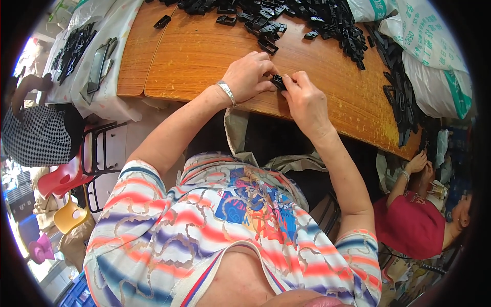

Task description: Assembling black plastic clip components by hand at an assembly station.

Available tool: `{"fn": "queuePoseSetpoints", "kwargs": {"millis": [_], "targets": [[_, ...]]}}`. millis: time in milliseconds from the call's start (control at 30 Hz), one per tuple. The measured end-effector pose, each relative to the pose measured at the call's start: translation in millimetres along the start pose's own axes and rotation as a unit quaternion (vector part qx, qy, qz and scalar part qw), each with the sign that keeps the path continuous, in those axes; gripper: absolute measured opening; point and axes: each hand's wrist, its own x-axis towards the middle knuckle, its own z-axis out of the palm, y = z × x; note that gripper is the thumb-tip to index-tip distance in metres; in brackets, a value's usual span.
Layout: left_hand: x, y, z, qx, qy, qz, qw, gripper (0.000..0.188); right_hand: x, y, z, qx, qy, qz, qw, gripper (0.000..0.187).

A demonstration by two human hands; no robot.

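Between the bare left hand [251,78] and bare right hand [308,105], both pinching with their fingertips, sits a small black plastic part [278,82], though its exact contact with the left fingers is hard to make out. If either pinch slipped, it could fall past the brown wood-grain tabletop [199,61] edge just below the hands, or skid into the loose black plastic frames [327,23] beyond them.

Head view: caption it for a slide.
Left hand and right hand hold a small black part over a wooden table.
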Motion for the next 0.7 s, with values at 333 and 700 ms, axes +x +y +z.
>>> {"fn": "queuePoseSetpoints", "kwargs": {"millis": [333, 700], "targets": [[3.5, 5.4, -1.9, 0.014, -0.024, -0.020, 0.999, 0.028, -11.6, 2.3, 14.0, -0.222, -0.042, -0.102, 0.969, 0.031], [21.6, -3.9, -28.5, 0.028, 0.016, -0.057, 0.998, 0.034, -85.5, -31.7, -8.1, 0.031, 0.007, -0.018, 0.999, 0.037]]}}
